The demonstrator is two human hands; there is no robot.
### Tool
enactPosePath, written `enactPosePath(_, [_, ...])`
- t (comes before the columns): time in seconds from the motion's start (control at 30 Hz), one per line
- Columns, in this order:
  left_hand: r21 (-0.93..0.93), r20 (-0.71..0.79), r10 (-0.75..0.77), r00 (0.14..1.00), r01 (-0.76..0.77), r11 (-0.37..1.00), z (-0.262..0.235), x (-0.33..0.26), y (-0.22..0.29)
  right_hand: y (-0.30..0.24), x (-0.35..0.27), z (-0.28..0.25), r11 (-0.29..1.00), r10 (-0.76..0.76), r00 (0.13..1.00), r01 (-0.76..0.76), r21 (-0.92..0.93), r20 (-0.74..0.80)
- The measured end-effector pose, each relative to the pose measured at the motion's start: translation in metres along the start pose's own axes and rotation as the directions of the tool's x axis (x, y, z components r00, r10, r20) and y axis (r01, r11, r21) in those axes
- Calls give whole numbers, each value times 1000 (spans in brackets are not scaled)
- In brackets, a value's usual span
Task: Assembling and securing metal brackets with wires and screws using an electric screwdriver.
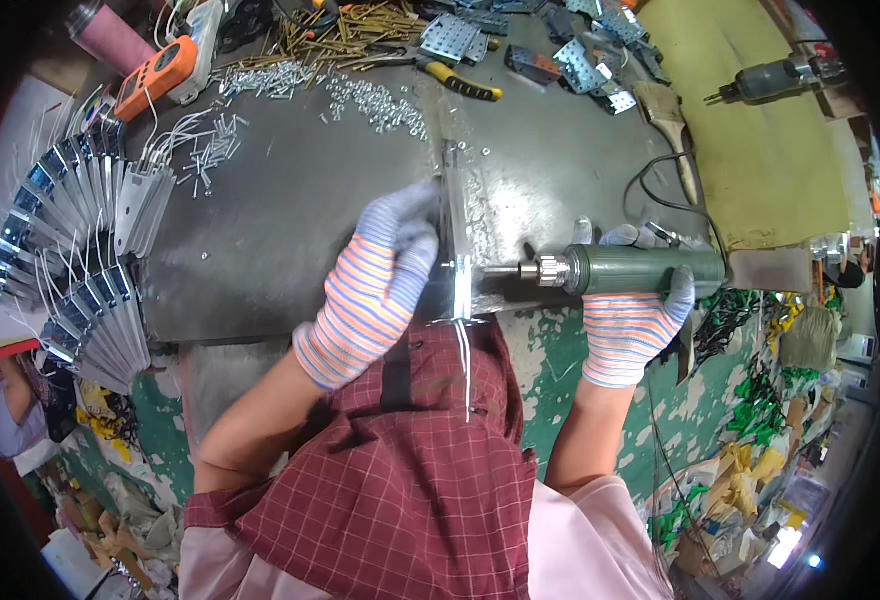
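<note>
A narrow shiny metal strip (462,285) with white wires (466,365) hanging from its near end lies at the table's front edge, pointing toward me. My left hand (370,285), in a striped glove, is curled at the strip's left side; its fingertips are blurred against the strip's far part. My right hand (628,325), gloved alike, is wrapped round a green electric screwdriver (640,270) held level. The screwdriver's bit (502,269) points left, its tip close to the strip's right side. Whether the tip touches a screw there is too small to tell.
Finished-looking strips with wires (55,240) fan out at left. Loose screws (270,80), nuts (375,105), yellow-handled pliers (460,82) and metal plates (580,65) lie at the back. A brush (668,125), black cable (650,195) and second power driver (775,80) are at right.
</note>
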State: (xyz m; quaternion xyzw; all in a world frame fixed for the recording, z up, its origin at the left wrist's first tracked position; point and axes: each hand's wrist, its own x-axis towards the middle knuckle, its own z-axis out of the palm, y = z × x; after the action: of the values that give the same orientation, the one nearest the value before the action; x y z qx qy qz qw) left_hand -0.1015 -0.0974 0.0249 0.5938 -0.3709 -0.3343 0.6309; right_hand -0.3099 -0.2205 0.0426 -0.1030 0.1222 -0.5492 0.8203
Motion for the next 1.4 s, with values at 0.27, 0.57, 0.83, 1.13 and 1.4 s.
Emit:
enactPosePath(0.27, [564,666,329,669,-741,364,-44,51,24,-29,29,53,334,0,1000,5,-943,5])
enactPosePath(0.57, [901,115,344,932,-244,360,-49,0,7,0,77,25,-932,28,955,132,-337,295])
enactPosePath(0.83, [674,-344,659,669,-312,669,-82,-54,32,21,30,25,-620,122,766,555,-554,631])
enactPosePath(1.13, [605,-775,597,209,-30,796,-203,-141,73,162,-24,49,-152,443,600,783,-603,666])
enactPosePath(1.4, [520,-799,501,332,-35,853,-252,-151,42,228,-65,71,242,595,340,787,-567,728])
